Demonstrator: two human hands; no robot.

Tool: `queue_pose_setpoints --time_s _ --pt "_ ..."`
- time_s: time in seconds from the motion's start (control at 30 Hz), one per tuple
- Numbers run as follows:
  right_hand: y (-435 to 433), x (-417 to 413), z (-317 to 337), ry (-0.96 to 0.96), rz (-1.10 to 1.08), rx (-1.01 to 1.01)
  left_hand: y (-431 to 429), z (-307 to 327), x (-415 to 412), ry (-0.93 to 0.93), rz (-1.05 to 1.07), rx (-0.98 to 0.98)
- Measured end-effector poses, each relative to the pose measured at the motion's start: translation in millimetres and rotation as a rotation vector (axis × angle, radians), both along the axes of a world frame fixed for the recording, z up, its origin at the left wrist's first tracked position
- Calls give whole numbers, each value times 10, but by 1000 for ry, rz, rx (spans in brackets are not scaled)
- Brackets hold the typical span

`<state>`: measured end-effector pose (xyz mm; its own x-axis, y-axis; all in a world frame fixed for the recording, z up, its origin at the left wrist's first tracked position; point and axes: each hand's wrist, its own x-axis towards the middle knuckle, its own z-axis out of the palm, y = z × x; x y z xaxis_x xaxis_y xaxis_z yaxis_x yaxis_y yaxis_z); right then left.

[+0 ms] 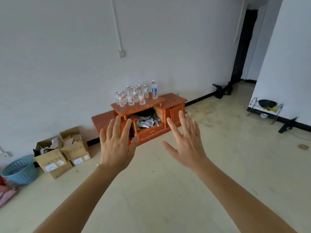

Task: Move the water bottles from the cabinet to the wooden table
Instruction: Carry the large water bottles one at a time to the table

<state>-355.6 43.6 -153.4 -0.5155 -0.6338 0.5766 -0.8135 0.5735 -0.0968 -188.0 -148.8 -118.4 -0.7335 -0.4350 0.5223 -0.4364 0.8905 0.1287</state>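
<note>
I see my left hand [116, 145] and my right hand [186, 143] held out flat in the middle of the frame, backs up, fingers spread wide, and neither one is holding anything. The clear plastic water bottles [134, 95] stand close together on the raised top of the low orange wooden cabinet [175, 100], just above my hands in the frame and well apart from them, against the white wall [67, 64]. Brown cardboard boxes [62, 152] and a round blue plastic basket [20, 170] sit on the pale floor [168, 190] at the lower left.
</note>
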Motion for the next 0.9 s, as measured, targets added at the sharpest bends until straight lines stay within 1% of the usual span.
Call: queue_pose_setpoints --time_s 0.13,0.3,0.5,0.57,0.67,0.73,0.9 --pt "-630 -765 66 -40 27 -19 -567 56 -629 18 38 -3" --pt "-1739 -1708 -104 -41 92 12 -1593 -211 -1392 12 112 6" --pt "-3022 -2745 -277 -4 79 94 -2907 -488 -2377 -19 159 39" --pt "-3381 -3091 -241 -26 57 121 -3308 -470 -2754 -34 141 60" --pt "-3847 -3670 -154 -11 20 110 -3890 -366 -3409 -64 124 64" --pt "-3997 -3947 -128 0 -5 95 -4097 -330 -3713 -69 103 53" --pt "-4719 -5038 -437 -48 -36 94 -4925 -577 -4793 -114 62 78"
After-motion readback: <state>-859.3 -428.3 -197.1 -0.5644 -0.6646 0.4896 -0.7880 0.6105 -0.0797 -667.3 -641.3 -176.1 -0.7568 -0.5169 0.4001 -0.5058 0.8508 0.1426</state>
